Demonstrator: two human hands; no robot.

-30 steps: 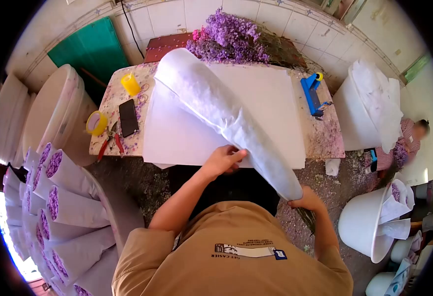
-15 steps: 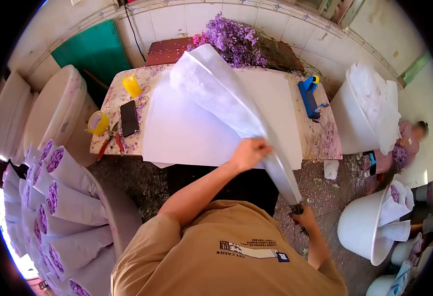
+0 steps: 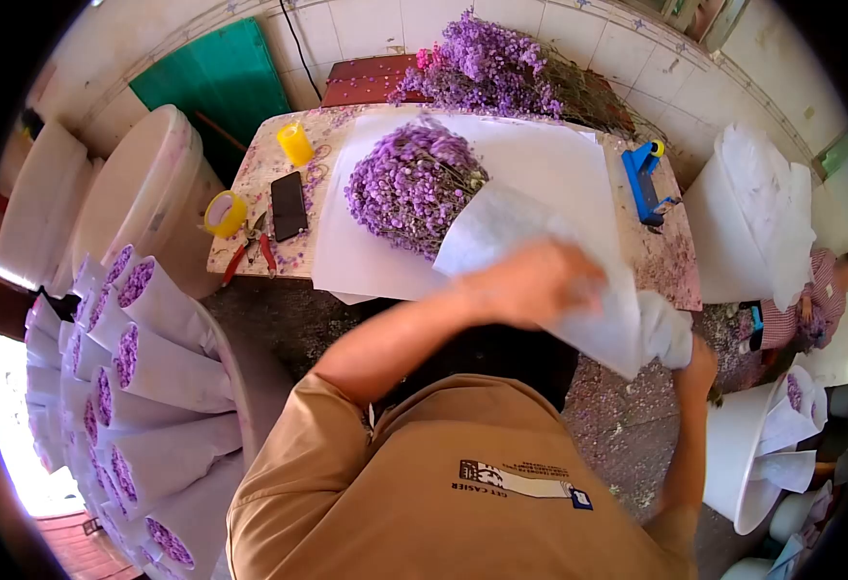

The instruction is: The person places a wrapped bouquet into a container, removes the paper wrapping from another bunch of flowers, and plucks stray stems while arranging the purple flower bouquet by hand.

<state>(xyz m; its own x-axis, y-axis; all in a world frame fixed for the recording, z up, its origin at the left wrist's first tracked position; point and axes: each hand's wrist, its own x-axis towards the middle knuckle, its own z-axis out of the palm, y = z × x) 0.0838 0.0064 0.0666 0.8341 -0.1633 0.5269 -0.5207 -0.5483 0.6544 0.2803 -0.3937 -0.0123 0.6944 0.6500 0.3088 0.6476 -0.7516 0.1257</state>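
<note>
While my right hand (image 3: 696,369) closes around its narrow stem end, the purple bouquet (image 3: 412,186) slants from near right to far left, blossoms over the table (image 3: 663,253); my blurred left hand (image 3: 551,280) is at the white wrap (image 3: 497,228), its grip unclear.

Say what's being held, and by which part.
White papery wrap around the purple flower bunch: right hand holds its narrow end; left hand is over its middle, its hold too blurred to tell.
</note>
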